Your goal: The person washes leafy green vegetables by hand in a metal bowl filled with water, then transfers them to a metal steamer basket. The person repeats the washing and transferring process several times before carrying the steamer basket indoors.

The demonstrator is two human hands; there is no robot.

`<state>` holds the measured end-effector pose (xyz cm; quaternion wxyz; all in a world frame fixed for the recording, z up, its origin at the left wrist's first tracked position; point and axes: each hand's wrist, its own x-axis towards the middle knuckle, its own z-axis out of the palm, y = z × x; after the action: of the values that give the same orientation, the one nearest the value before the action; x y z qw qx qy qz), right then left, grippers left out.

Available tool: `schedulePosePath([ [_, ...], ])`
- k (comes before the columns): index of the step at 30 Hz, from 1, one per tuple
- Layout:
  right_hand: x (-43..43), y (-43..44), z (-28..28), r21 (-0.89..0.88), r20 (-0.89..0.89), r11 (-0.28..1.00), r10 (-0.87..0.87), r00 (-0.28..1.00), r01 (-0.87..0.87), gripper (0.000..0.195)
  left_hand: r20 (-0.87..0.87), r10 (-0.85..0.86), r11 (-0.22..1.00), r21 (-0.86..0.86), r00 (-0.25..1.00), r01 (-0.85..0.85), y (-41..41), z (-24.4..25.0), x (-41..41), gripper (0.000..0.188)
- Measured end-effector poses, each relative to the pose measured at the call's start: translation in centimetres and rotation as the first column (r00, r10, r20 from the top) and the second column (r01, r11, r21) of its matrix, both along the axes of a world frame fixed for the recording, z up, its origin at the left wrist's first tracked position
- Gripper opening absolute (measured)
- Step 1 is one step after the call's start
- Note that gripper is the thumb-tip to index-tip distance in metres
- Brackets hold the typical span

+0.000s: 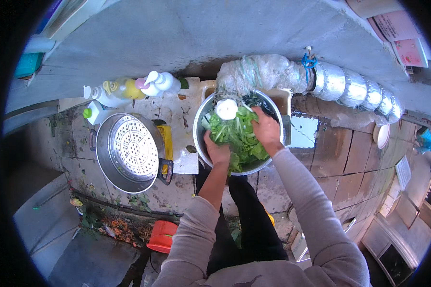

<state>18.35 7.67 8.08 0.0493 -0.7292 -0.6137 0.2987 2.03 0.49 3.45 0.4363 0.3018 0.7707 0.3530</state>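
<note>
A round metal basin [197,138] in front of me holds leafy green vegetables [242,131] and what looks like water. My left hand [217,150] reaches inside the near left of the basin and grips the greens, its fingers partly hidden by leaves. On the right side, my right hand [266,127] has its fingers closed around leaves near the basin's wall. Above the far left part of the greens sits a white round tap part [226,109], at the end of a pipe wrapped in clear plastic [265,71].
To the left stands a steamer pot [134,147] with a perforated bottom, beside a yellow object [166,141]. Several pump bottles [125,89] line the wall. Foil-wrapped pipe [348,84] runs right. A red bucket [161,236] is on the ground near my legs.
</note>
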Motion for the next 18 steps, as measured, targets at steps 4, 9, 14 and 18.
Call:
schedulePosePath([
  [4,1.6,-2.2,0.3,0.107,-0.080,0.993,0.046,0.996,-0.038,0.053,-0.143,-0.068,0.971,0.219,0.987,0.099,-0.7,-0.2,0.6,0.066],
  [9,-1.5,-3.8,-1.9,-0.070,-0.046,0.979,0.188,0.981,-0.191,0.058,-0.296,-0.426,0.882,-0.345,0.855,0.321,-0.8,0.6,4.3,0.072],
  [14,-2.5,-1.6,-4.6,-0.146,0.041,0.965,0.227,0.973,-0.219,0.044,-0.325,-0.599,0.785,-0.418,0.732,0.457,0.3,-1.8,3.2,0.073],
  [18,-1.5,0.0,-6.4,-0.301,0.076,0.893,0.373,0.925,-0.336,0.041,-0.443,-0.542,0.841,-0.282,0.715,0.462,-0.5,-2.0,1.5,0.075],
])
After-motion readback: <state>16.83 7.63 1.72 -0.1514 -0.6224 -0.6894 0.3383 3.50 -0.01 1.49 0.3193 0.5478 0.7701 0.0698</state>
